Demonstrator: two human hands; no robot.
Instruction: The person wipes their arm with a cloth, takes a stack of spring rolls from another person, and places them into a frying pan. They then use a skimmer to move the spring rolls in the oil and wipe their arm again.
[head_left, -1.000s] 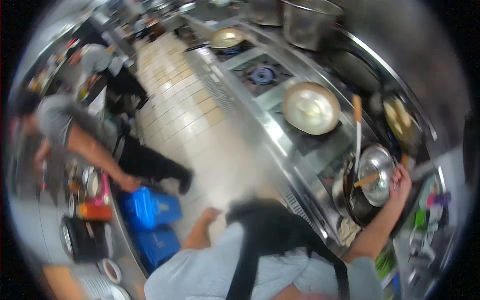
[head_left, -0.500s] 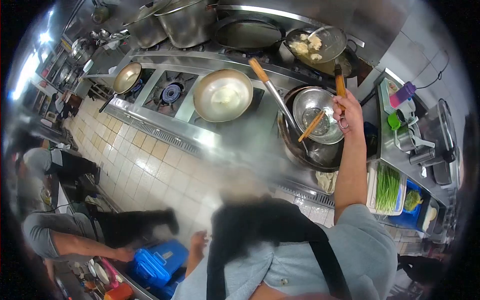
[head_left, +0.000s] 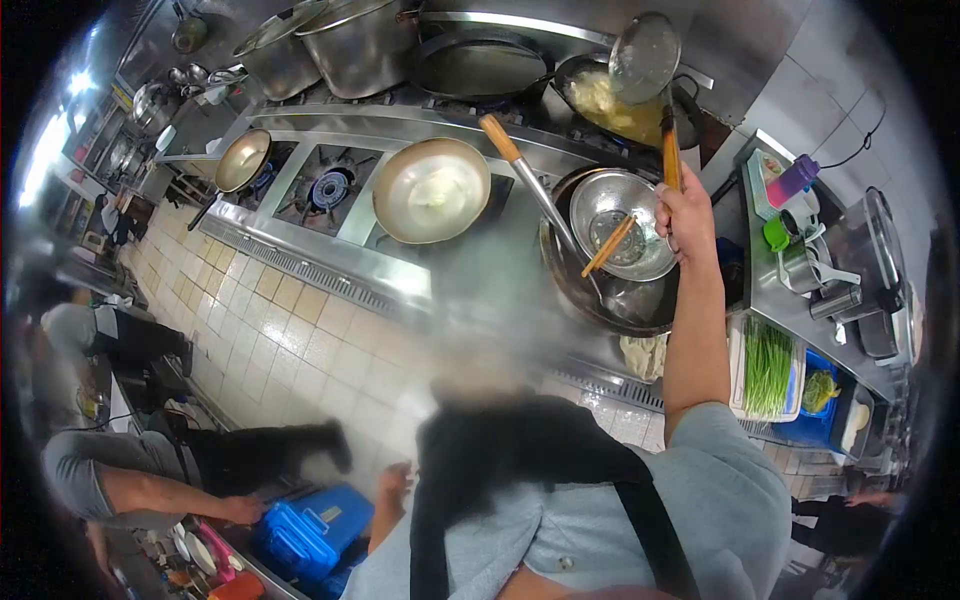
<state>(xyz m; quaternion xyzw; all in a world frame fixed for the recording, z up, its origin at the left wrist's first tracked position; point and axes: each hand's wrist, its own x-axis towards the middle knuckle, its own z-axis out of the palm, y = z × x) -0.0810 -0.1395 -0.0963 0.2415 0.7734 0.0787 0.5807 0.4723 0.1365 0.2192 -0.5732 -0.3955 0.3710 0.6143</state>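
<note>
My right hand (head_left: 685, 215) is closed around the wooden handle of a mesh skimmer (head_left: 645, 58). The skimmer's round head is tilted above a wok of oil (head_left: 645, 122) at the back of the stove. Pale battered-looking food (head_left: 595, 93) lies in that oil. Below my right hand, a perforated metal bowl (head_left: 590, 205) sits in a large dark wok (head_left: 650, 305), with wooden chopsticks (head_left: 608, 247) across it. A wooden-handled metal utensil (head_left: 530, 170) leans into the same wok. Low by my side, my left hand (head_left: 393, 485) holds nothing, its fingers loosely apart.
A wide pan (head_left: 432, 190) and a smaller pan (head_left: 243, 160) stand along the stove. Large pots (head_left: 360, 50) are behind. At right are green stalks (head_left: 768, 370) and a purple bottle (head_left: 795, 182). A co-worker's hand (head_left: 243, 509) is beside a blue container (head_left: 315, 530). Steam blurs the middle.
My right hand has tipped the skimmer head steeper and raised it. The food pieces now lie lower, together in the oil. The whole view has shifted slightly; my left hand stays low.
</note>
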